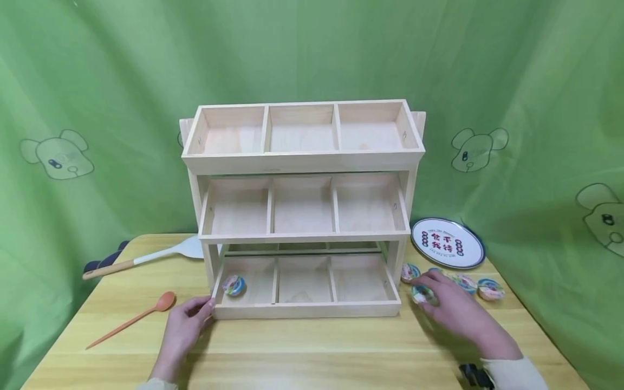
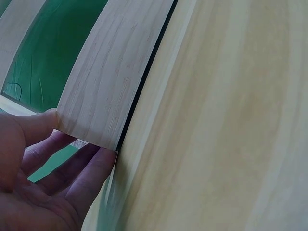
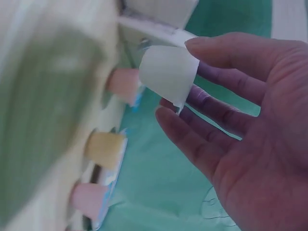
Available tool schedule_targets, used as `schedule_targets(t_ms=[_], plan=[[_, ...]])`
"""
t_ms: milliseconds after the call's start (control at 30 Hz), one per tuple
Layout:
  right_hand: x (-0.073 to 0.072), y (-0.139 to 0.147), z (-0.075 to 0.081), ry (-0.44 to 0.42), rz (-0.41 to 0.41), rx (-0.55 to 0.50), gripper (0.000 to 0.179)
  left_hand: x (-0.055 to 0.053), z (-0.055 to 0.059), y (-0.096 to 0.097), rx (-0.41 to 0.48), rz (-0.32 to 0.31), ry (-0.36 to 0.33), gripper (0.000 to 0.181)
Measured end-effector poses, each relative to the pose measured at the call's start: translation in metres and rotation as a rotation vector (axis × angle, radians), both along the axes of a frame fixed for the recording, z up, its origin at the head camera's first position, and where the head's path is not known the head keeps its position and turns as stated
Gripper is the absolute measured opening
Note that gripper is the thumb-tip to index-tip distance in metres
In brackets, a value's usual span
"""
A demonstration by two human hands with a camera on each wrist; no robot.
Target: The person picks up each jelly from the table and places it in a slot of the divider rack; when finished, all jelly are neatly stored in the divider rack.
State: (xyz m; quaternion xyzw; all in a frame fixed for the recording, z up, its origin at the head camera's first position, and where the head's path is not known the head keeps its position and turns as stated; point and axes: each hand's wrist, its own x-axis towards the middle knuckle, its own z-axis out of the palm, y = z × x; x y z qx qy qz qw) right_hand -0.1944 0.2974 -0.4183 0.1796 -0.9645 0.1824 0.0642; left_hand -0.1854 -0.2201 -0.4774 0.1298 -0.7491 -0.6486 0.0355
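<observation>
My left hand (image 1: pixel 184 330) grips the front left corner of the lowest tray of a three-tier wooden rack (image 1: pixel 306 311). In the left wrist view, the thumb is at the top edge of the front board (image 2: pixel 108 72) and the fingers are at its end. My right hand (image 1: pixel 453 311), right of the rack, pinches a small white jelly cup (image 3: pixel 168 72) between thumb and fingers, raised off the table. Around it on the table stand several more cups, among them a pink jelly cup (image 3: pixel 89 199) and a yellow one (image 3: pixel 105 149). One jelly cup (image 1: pixel 234 285) lies in the lowest tray's left compartment.
A round plate (image 1: pixel 447 244) with red lettering lies behind the cups. Left of the rack are a white spatula (image 1: pixel 161 253) with a wooden handle and an orange spoon (image 1: pixel 134 319). Green curtain (image 1: pixel 302 49) hangs behind and at both sides of the table.
</observation>
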Motion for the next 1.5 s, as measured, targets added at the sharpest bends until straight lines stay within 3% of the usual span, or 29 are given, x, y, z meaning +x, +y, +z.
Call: schedule_targets(t_ms=[333, 467, 933, 1500], plan=[[0.008, -0.026, 0.028, 0.065, 0.066, 0.017, 0.046, -0.001, 0.003, 0.000, 0.012, -0.002, 0.015, 0.033], [0.007, -0.040, 0.035, 0.055, 0.079, 0.013, 0.045, -0.001, 0.001, 0.000, 0.005, 0.002, 0.019, 0.031], [-0.008, -0.078, 0.039, -0.026, 0.153, 0.010, 0.044, 0.000, 0.000, 0.000, 0.001, -0.002, 0.011, 0.032], [-0.014, -0.128, 0.046, -0.006, 0.275, 0.050, 0.043, 0.000, 0.001, -0.001, -0.010, -0.002, 0.009, 0.032]])
